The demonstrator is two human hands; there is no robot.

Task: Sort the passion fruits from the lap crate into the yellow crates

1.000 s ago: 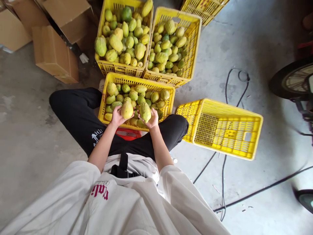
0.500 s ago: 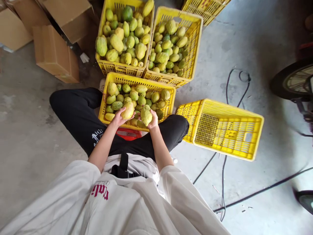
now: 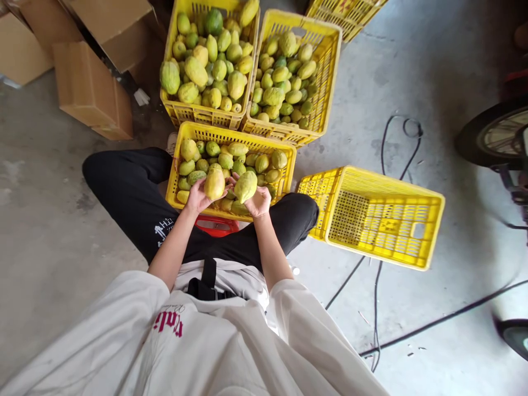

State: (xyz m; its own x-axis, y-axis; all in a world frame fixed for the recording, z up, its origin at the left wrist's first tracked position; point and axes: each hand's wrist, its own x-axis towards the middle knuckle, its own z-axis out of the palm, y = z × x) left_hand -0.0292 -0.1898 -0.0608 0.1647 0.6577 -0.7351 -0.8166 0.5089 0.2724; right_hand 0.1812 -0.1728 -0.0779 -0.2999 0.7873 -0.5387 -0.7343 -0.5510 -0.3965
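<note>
My left hand is closed around a lumpy yellow papaya-like fruit. In my right hand lies a yellow-green fruit of the same sort, its pointed end toward me and the fingers around its far side and right. Both fruits are side by side, a little apart, above a yellow plastic crate between my knees. Several yellow and green fruits fill that crate, and my hands and the held fruits cover part of its near side.
Two fuller yellow crates, left and right, stand beyond the near one. A yellow crate lies tipped on its side at my right. Cardboard boxes are at far left, black cables and a wheel at right.
The fruit in my right hand has turned and shifted slightly up, and my right fingers have moved around it. The left fruit is tilted more upright.
</note>
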